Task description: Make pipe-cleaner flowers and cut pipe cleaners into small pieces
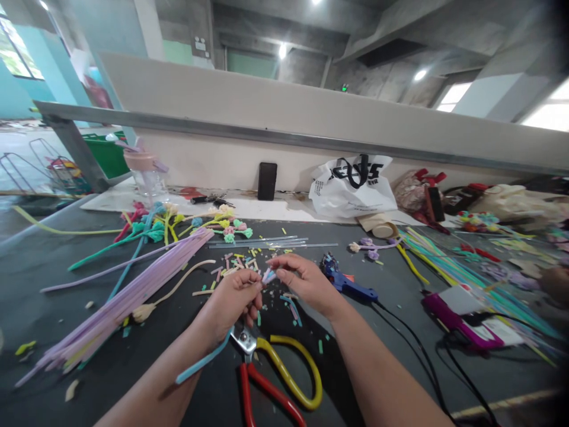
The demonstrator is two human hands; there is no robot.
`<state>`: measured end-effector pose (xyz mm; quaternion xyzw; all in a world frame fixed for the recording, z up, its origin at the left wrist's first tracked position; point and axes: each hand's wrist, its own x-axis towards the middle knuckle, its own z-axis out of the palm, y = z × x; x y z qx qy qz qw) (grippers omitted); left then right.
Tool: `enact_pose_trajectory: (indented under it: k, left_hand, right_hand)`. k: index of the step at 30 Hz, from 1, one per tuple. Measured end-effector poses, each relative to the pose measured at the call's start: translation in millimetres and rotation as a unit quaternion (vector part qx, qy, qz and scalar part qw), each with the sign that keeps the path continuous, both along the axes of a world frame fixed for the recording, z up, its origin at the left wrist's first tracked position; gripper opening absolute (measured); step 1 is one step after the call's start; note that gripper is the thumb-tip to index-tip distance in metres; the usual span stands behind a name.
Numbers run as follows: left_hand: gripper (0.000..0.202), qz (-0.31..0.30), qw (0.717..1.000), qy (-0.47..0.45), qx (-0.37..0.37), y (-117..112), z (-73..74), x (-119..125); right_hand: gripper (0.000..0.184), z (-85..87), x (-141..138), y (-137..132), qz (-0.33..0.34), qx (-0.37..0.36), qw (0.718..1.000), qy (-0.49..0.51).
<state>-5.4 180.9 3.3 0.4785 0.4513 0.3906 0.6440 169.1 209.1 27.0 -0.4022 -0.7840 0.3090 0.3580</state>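
My left hand (233,299) is closed around a light blue pipe cleaner (202,362) whose stem trails down toward me. At its top sits a small pale pink and blue curled tip (268,275). My right hand (302,281) pinches that tip with thumb and fingers. Both hands meet above the dark table (53,284), just over red and yellow handled scissors (275,370). Several short cut bits of pipe cleaner (235,264) lie scattered beyond my hands.
A bundle of lilac pipe cleaners (133,296) lies at left, finished pipe-cleaner flowers (178,228) behind it. A blue glue gun (344,281) with black cord lies at right, near clear glue sticks (271,242), coloured pipe cleaners (448,267), a white bag (351,190) and a phone (267,181).
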Motion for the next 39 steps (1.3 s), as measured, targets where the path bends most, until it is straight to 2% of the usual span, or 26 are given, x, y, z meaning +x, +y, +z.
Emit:
enact_pose_trajectory:
  k: [9, 16, 23, 30, 39]
  left_hand:
    - [0.014, -0.007, 1.000, 0.008, 0.012, 1.6, -2.7, 0.5]
    - [0.009, -0.009, 1.000, 0.009, 0.012, 2.4, -1.3, 1.4]
    - [0.013, -0.020, 0.999, -0.019, 0.019, 4.7, -5.4, 1.2]
    - [0.016, -0.012, 1.000, -0.016, 0.011, 5.5, -6.2, 1.5]
    - [0.013, 0.001, 0.999, -0.038, 0.025, 1.7, 0.5, -0.9]
  right_hand:
    - [0.020, -0.5, -0.3, 0.2, 0.035, 0.013, 0.999, -0.026]
    - [0.012, 1.1, -0.8, 1.8, 0.022, 0.023, 0.999, -0.033]
    - [0.014, 0.8, -0.2, 4.2, 0.027, 0.023, 0.999, -0.038]
    - [0.028, -1.1, 1.4, 2.6, 0.018, -0.006, 1.000, -0.019]
    - [0.035, -2.6, 2.2, 4.2, 0.004, -0.011, 1.000, -0.010]
